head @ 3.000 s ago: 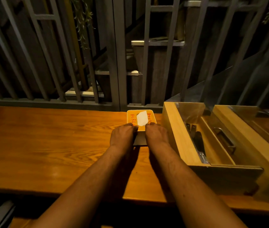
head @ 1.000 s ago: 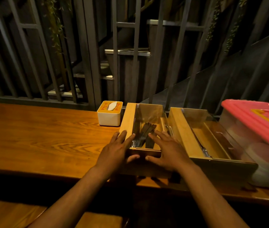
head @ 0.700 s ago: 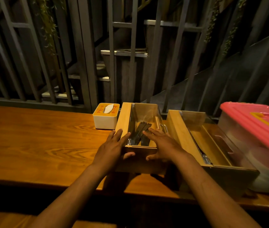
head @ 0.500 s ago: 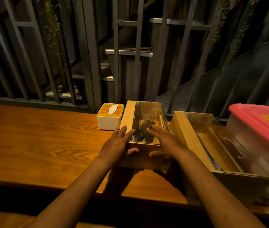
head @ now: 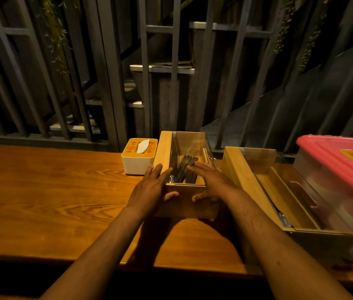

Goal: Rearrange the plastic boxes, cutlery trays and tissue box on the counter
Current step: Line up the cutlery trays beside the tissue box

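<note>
A wooden cutlery tray (head: 164,148) with a clear lid and dark cutlery inside stands on the counter (head: 41,191). My left hand (head: 152,188) presses its near left corner and my right hand (head: 211,184) its near right corner, thumbs on the front face. A white tissue box (head: 137,163) with an orange top sits just left of this tray, close to it. A second wooden cutlery tray (head: 238,169) lies to the right, angled. A clear plastic box with a pink lid (head: 342,161) stands at the far right.
A dark metal railing (head: 110,83) runs along the counter's far edge, right behind the tissue box and trays. The counter's front edge is near my forearms. Bare wood stretches to the left of the tissue box.
Both hands left the tissue box and took the left cutlery tray. Over the last second the tray slid left and back, closing up to the tissue box and away from the second tray.
</note>
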